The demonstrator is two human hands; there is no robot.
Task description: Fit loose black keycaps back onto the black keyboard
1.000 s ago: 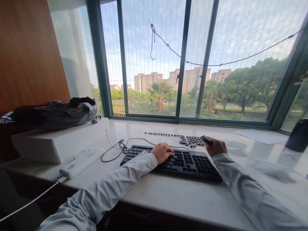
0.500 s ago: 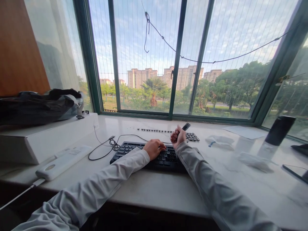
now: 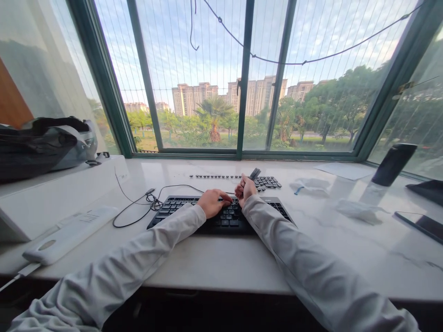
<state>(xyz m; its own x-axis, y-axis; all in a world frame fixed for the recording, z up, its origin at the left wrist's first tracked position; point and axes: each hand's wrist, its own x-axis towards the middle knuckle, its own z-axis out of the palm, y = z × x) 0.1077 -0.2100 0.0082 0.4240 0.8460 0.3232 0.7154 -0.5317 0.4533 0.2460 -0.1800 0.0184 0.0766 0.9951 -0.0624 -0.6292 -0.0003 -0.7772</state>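
The right hand (image 3: 245, 189) is curled into a closed grip around a small dark tool (image 3: 254, 174), whose tip sticks up and away from the knuckles, over the far edge of the keyboard (image 3: 221, 216). The left hand (image 3: 212, 203) lies just beside it, fingers bent down onto the keys and holding nothing. The keyboard is black and low, lying flat in the middle of the pale surface (image 3: 214, 263), its cable (image 3: 138, 205) looping off to the left. Behind it lie a row of loose keycaps (image 3: 214, 176) and a denser cluster (image 3: 268, 182). There is bare room in front toward the near edge and to the right, up to a phone (image 3: 420, 224) and a dark bottle (image 3: 393, 164). A white box (image 3: 51, 193) bounds the left.
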